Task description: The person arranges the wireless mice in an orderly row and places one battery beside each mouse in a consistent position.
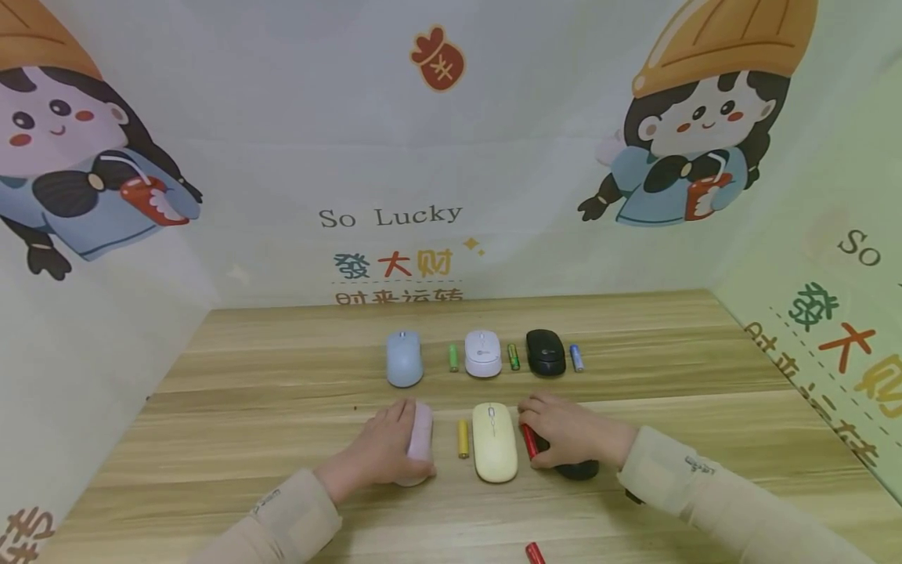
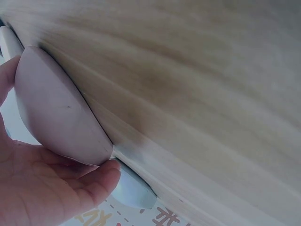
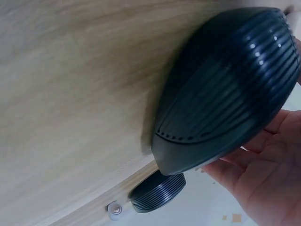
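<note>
My left hand (image 1: 384, 446) grips a pale pink computer mouse (image 1: 421, 432) on the wooden table, fingers at its far end and thumb at its near end. In the left wrist view the mouse (image 2: 61, 108) stays flat on the tabletop. My right hand (image 1: 571, 431) pinches a red battery (image 1: 530, 443) lengthwise between fingers and thumb, beside a black ribbed mouse (image 1: 579, 469). That black mouse (image 3: 225, 89) hides the battery in the right wrist view. Between the hands lie a yellow mouse (image 1: 495, 444) and a yellow battery (image 1: 463, 439).
Behind stand a blue mouse (image 1: 404, 360), a white mouse (image 1: 482, 355) and another black mouse (image 1: 546, 352). Green batteries (image 1: 453, 358) and a blue battery (image 1: 576, 358) lie among them. Another red battery (image 1: 535, 553) lies at the near edge. Printed cloth (image 1: 282, 196) walls the table.
</note>
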`<state>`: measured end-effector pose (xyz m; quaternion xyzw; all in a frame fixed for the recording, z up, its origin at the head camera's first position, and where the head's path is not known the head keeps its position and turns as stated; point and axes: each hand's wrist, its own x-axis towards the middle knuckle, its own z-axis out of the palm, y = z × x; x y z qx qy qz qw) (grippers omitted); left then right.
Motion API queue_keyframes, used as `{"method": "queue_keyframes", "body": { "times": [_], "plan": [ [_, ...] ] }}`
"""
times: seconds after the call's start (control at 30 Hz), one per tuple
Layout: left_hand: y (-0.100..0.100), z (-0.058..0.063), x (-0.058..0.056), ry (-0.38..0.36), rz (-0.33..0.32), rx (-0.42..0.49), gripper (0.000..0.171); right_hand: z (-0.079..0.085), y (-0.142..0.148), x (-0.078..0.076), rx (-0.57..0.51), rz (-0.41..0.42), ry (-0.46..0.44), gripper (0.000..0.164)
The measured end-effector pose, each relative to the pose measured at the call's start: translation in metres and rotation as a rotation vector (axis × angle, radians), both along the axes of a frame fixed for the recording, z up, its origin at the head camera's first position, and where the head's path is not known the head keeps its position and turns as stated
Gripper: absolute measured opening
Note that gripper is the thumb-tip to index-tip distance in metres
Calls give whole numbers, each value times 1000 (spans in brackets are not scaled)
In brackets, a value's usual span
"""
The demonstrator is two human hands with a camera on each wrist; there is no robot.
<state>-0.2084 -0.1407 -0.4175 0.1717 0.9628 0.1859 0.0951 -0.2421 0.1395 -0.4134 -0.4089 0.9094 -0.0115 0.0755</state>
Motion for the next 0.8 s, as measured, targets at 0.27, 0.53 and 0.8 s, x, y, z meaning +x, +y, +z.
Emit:
{"method": "queue_keyframes", "body": {
  "times": [0.27,0.53,0.8],
  "plan": [
    [0,-1,-1,10,-2,1,99,1,0,0,-18,-29,-41,59],
    [1,-1,0,-6,-1,9,99,27,6,23,-45,46,44,53],
    [0,-1,0,1,1,17,99,29,6,73,-56,312,122,48]
  ]
}}
